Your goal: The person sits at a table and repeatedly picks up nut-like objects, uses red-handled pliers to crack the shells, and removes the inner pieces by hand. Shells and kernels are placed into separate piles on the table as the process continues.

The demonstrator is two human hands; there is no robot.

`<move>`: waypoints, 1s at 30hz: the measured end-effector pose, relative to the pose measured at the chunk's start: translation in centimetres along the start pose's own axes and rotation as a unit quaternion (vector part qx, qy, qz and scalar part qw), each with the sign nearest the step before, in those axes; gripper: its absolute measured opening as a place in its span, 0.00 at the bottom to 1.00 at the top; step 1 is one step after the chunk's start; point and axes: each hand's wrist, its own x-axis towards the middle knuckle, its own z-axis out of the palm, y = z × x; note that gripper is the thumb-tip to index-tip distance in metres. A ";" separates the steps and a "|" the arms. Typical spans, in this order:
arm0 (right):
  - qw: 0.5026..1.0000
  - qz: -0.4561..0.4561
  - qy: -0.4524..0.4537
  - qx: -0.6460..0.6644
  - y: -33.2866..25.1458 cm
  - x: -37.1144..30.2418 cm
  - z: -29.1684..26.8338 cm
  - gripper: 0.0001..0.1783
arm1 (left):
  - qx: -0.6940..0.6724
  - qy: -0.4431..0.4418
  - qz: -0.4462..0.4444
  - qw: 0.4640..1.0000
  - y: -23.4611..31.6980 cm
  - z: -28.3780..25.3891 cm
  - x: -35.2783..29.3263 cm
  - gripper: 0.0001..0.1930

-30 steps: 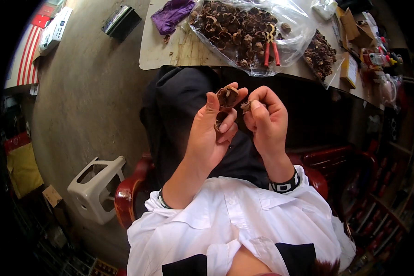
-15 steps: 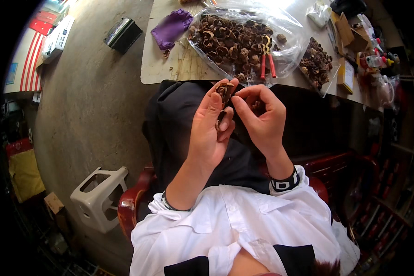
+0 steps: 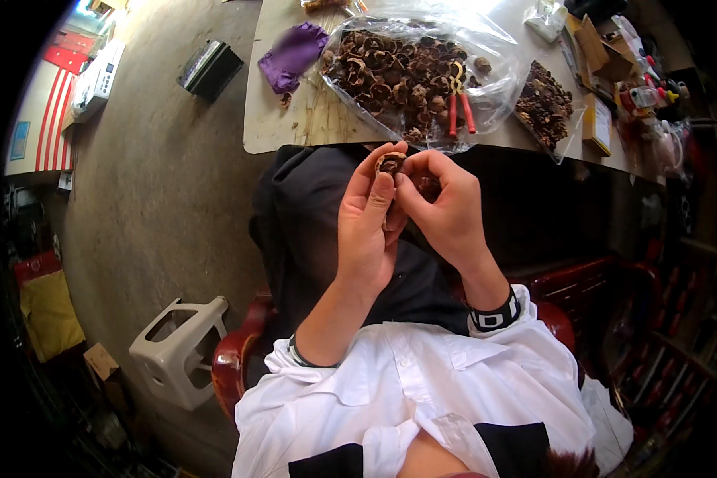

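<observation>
Above my lap, my left hand (image 3: 366, 211) grips a cracked walnut shell (image 3: 390, 163) between thumb and fingers, its hollow side showing. My right hand (image 3: 446, 207) meets it from the right, thumb and forefinger pinched at the shell's edge. Brown walnut pieces (image 3: 429, 188) show inside the curled fingers of my right hand. Just beyond both hands, a clear plastic bag (image 3: 498, 84) lies spread on the table with many brown walnut shells (image 3: 390, 72) on it. Red-handled pliers (image 3: 460, 111) with yellowish jaws rest on these shells.
The pale table (image 3: 267, 127) has its near edge just past my hands. A purple bag (image 3: 291, 60) lies left, a heap of dark brown pieces (image 3: 543, 103) right, beside boxes and bottles. A white stool (image 3: 175, 350) and a black battery-like box (image 3: 209, 70) stand on the floor.
My right hand has moved left, its fingertips now against the walnut shell in my left hand. The shell has turned to show its hollow more, and the two hands are closer together.
</observation>
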 end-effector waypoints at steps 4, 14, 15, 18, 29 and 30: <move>0.999 0.008 -0.004 -0.034 0.8 0.8 0.0 0.10 | 0.033 0.015 -0.010 0.999 -0.8 -0.2 1.2 0.20; 0.997 0.054 -0.002 0.058 2.8 2.4 -2.0 0.08 | -0.030 0.043 -0.031 0.998 0.4 -1.7 3.6 0.23; 0.995 0.059 0.003 0.084 3.0 2.7 -2.3 0.08 | -0.051 0.039 -0.044 0.997 0.6 -1.5 3.5 0.22; 0.989 0.019 0.042 0.140 3.1 3.8 -3.6 0.13 | -0.019 0.020 -0.034 0.999 0.6 -1.0 3.6 0.22; 0.962 -0.217 0.159 -0.042 2.4 1.2 1.7 0.11 | 0.378 0.043 0.264 0.886 0.0 0.7 2.4 0.11; 0.954 -0.238 0.176 -0.044 2.6 1.0 1.9 0.10 | 0.386 0.040 0.252 0.887 0.1 0.7 2.2 0.12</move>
